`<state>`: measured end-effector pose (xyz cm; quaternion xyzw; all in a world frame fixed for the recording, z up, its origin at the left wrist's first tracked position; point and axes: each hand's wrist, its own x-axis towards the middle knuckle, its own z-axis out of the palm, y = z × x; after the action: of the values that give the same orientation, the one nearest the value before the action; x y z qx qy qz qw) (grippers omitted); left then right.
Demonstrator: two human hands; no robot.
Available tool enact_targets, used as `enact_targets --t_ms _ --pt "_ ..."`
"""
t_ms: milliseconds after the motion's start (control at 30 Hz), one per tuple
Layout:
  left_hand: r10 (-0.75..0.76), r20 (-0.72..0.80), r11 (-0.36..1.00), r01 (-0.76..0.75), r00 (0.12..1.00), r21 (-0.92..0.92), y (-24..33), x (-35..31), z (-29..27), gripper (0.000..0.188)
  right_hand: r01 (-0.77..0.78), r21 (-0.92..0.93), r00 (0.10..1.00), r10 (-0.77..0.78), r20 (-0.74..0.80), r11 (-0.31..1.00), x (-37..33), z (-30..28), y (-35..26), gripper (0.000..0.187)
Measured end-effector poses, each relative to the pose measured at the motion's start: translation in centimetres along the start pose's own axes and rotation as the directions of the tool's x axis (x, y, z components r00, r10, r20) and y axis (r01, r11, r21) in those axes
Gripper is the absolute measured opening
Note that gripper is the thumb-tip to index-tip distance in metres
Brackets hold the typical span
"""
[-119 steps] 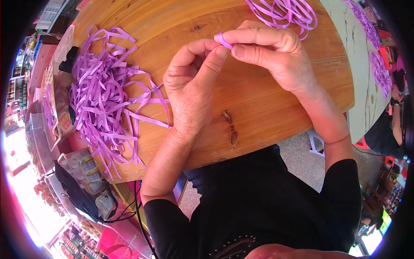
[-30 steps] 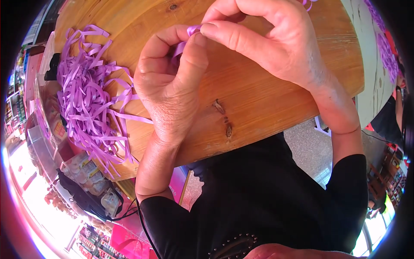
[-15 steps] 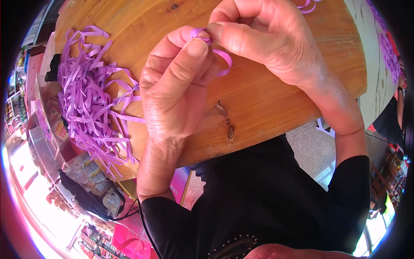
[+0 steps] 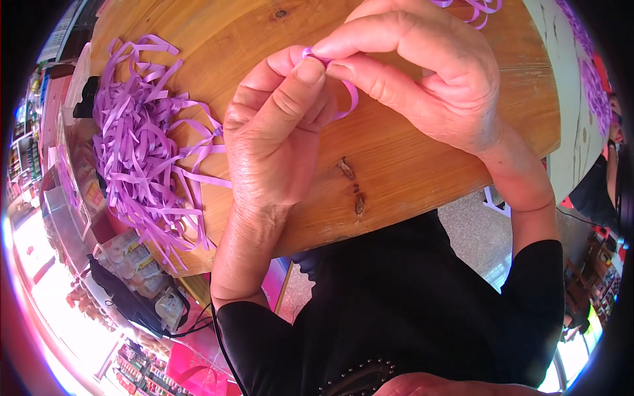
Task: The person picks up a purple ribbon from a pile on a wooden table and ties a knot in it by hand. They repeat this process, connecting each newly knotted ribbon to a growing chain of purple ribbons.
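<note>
A narrow purple ribbon (image 4: 352, 99) is held between my two hands above the wooden table (image 4: 409, 178). My left hand (image 4: 281, 119) pinches it between thumb and forefinger, where a small loop or fold shows at the fingertips. From the right, the thumb and forefinger of my right hand (image 4: 422, 79) close on the ribbon right beside the left thumb. One end curls down behind the left fingers. Whether the fold is knotted cannot be made out. Left of my left hand lies a big loose heap of purple ribbon strips (image 4: 145, 145), some trailing toward my wrist.
More purple ribbon loops (image 4: 485, 10) lie at the table's far side. A pale surface (image 4: 568, 99) adjoins the table on the right, with further purple strips (image 4: 594, 99) on it. At the lower left are a dark bag (image 4: 125, 297) and clear packages.
My right hand has shifted right and slightly down, its forefinger now stretched over the thumb at the ribbon. The left hand keeps its pinch. The whole view has shifted slightly.
</note>
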<state>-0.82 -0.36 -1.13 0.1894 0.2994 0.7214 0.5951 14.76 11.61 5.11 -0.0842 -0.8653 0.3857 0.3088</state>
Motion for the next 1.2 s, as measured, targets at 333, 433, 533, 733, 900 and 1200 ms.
enact_targets --t_ms 333,433,533,733,900,1200 --pt "-0.022 -0.138 0.988 0.043 0.990 0.151 0.2 -0.2 2.5 0.016 0.164 0.044 0.983 -0.159 -0.095 0.985 -0.4 0.6 1.4 0.010" --pt "-0.027 -0.141 0.987 0.049 0.990 0.154 0.2 -0.3 2.6 0.018 -0.241 0.298 0.970 0.239 0.043 0.924 -0.4 0.1 0.7 0.009" --pt "-0.023 -0.066 0.987 0.033 0.998 0.156 0.3 -0.2 2.2 0.019 0.014 0.421 0.998 0.016 -0.067 0.907 -1.0 1.0 2.5 0.009" --pt "-0.016 -0.124 0.982 0.039 0.992 0.187 0.3 -0.3 2.1 0.017 -0.142 0.600 0.982 0.187 -0.012 0.787 -0.9 1.3 2.6 0.009" --pt "0.013 -0.135 0.972 0.019 0.991 0.233 0.4 -0.3 1.9 0.015 -0.164 0.575 0.979 0.202 -0.002 0.802 -0.9 1.5 3.1 0.008" --pt "0.044 -0.156 0.968 -0.003 0.987 0.249 0.6 -0.3 1.1 0.011 -0.215 0.222 0.976 0.215 0.026 0.951 0.5 -0.4 -0.1 0.025"
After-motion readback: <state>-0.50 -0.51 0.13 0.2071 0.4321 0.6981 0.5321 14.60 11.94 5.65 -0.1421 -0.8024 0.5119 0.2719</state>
